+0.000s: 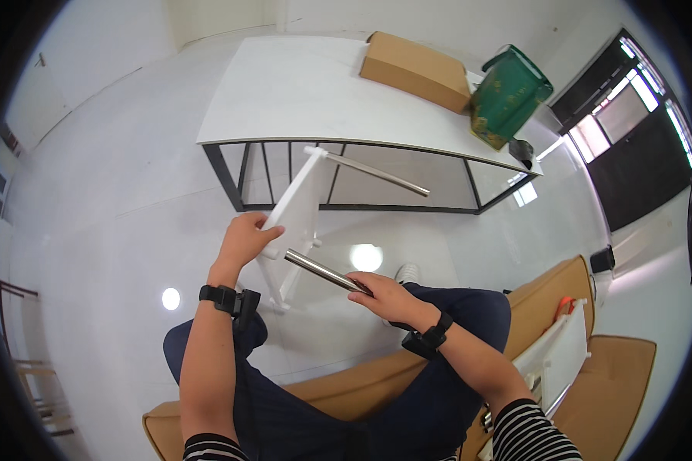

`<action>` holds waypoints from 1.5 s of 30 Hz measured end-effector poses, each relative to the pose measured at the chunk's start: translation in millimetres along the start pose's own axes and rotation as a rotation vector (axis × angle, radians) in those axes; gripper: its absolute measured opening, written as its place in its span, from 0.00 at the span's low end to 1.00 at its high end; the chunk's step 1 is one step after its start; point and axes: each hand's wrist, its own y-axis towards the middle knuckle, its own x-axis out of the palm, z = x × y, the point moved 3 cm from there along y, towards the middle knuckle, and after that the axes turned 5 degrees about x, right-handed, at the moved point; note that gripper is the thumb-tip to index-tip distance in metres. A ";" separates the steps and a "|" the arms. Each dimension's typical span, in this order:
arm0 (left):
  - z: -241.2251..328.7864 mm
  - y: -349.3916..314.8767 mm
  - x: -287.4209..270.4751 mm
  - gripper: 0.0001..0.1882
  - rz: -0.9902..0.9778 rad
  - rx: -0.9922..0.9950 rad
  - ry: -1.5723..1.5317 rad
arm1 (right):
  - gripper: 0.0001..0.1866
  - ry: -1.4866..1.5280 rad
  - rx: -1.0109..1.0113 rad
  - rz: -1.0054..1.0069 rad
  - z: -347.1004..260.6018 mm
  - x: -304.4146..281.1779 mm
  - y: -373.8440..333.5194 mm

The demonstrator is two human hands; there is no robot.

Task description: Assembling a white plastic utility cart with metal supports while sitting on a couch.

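A white plastic panel [298, 203] with stubby corner sockets stands tilted between my knees. My left hand [242, 242] is closed on its near edge, thumb on one face. From the panel's far corner a shiny metal tube [378, 175] sticks out to the right. My right hand [388, 297] is wrapped round a second metal tube [319, 269], which points up and left. Its free end lies close to the panel's near corner socket, beside my left hand; whether the two touch, I cannot tell.
Ahead stands a white table [292, 92] with a dark metal frame, bearing a cardboard box [415, 71], a green container [511, 96] and a dark cup [521, 152]. I sit on a tan sofa [369, 376]. More white panels [565, 349] and an orange-handled item [566, 306] lie at my right.
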 end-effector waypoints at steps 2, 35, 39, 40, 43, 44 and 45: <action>-5.1 3.3 0.8 0.21 0.002 0.000 -0.009 | 0.20 0.038 -0.028 -0.017 2.1 7.1 5.0; 21.4 13.9 31.3 0.22 -0.131 -0.002 0.066 | 0.18 -0.067 0.072 0.078 -13.8 -19.0 -14.1; 22.0 7.9 35.3 0.24 -0.135 -0.021 0.014 | 0.18 -0.052 0.064 0.055 -9.2 -19.1 -11.9; 22.9 8.1 35.6 0.24 -0.120 -0.038 0.007 | 0.18 -0.048 0.075 0.069 -9.0 -21.7 -13.1; 24.6 10.7 35.8 0.24 -0.220 -0.118 0.077 | 0.19 -0.022 0.096 0.058 -9.9 -24.7 -9.5; 23.6 11.3 35.4 0.24 -0.214 -0.132 0.070 | 0.20 0.005 0.116 0.052 -8.7 -26.5 -6.2; 22.1 11.2 34.6 0.23 -0.223 -0.151 0.075 | 0.20 0.005 0.119 0.037 -9.1 -28.0 -2.8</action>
